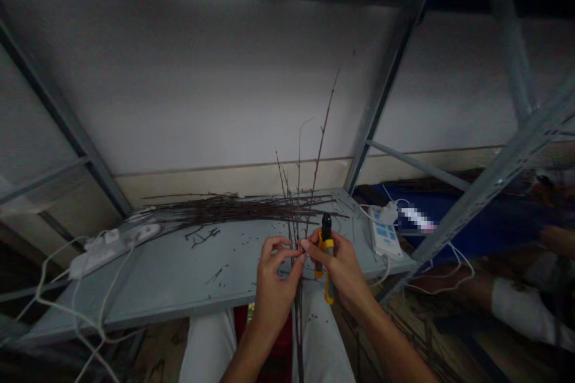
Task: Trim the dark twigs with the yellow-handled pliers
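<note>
My left hand point(275, 282) pinches a bundle of thin dark twigs point(300, 191) that stands upright in front of me, its tips rising against the wall. My right hand point(339, 263) is wrapped round yellow-handled pruning shears point(327, 238), their black head pointing up beside the twigs, and its forefinger touches the same stems. Both hands meet just above the front edge of a grey metal shelf point(179, 287). The lower ends of the twigs run down between my white-trousered knees.
A pile of long twigs point(224, 208) lies across the back of the shelf, with cut bits scattered over it. White power strips sit at the left point(112, 246) and right point(383, 232), cables trailing. Steel rack uprights point(386, 84) frame the shelf. Another person's arm point(516, 305) is at right.
</note>
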`<action>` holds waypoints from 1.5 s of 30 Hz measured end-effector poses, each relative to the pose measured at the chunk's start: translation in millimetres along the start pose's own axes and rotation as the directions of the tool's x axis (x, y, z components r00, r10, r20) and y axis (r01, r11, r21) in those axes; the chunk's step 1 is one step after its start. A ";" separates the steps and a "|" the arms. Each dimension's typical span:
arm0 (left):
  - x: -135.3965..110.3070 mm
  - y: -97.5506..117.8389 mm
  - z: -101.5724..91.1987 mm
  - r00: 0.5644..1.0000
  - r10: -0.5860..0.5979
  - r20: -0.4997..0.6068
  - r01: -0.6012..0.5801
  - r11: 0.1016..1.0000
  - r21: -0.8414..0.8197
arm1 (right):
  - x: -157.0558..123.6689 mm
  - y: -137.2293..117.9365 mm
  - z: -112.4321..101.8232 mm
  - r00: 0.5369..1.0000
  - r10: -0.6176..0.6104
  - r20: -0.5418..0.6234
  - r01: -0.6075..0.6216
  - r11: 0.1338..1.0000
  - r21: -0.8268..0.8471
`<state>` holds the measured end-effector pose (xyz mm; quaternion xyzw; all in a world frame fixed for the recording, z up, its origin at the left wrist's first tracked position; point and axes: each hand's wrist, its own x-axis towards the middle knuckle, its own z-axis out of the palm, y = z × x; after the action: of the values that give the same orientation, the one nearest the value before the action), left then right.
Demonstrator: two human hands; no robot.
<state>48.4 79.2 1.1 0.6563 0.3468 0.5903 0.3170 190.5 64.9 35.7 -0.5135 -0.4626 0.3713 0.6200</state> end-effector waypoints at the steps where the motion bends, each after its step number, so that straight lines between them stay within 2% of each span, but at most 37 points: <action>1: 2.3 0.0 1.2 1.000 0.016 0.007 -0.017 1.000 0.015 | 0.3 0.0 -1.0 1.000 0.003 -0.006 -0.003 1.000 -0.005; 7: 4.7 -1.2 6.5 0.998 0.054 0.030 -0.055 0.997 0.047 | 6.3 -11.9 -6.1 0.997 -0.054 0.049 0.051 0.997 0.049; 12: 1.8 0.2 7.8 0.998 -0.028 0.061 0.026 0.999 0.036 | 16.6 -24.6 -8.7 0.988 -0.150 0.029 0.150 0.989 0.001; 17: 2.2 1.9 8.3 0.986 -0.133 0.097 0.133 0.991 0.002 | 19.1 -29.8 -5.5 0.980 -0.193 0.048 0.195 0.980 -0.050; 22: 1.2 0.2 9.2 0.982 -0.140 0.123 0.149 0.987 -0.062 | 22.8 -38.8 -4.4 0.973 -0.230 0.022 0.231 0.972 -0.044; 29: -2.1 0.7 6.8 0.981 -0.157 0.110 0.164 0.985 -0.059 | 27.9 -53.0 -2.1 0.960 -0.274 0.052 0.277 0.956 -0.090; 35: -2.9 1.8 4.1 0.968 -0.221 0.119 0.233 0.967 -0.105 | 32.9 -61.1 -3.9 0.948 -0.316 0.031 0.317 0.931 -0.182; 45: -6.8 -3.0 -0.2 0.976 -0.171 0.135 0.185 0.978 -0.097 | 33.7 -64.2 -1.4 0.946 -0.319 0.053 0.323 0.924 -0.206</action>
<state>47.5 75.3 -5.1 0.6402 0.3511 0.5350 0.4251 200.8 83.4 105.1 -0.4904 -0.5831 0.2184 0.6098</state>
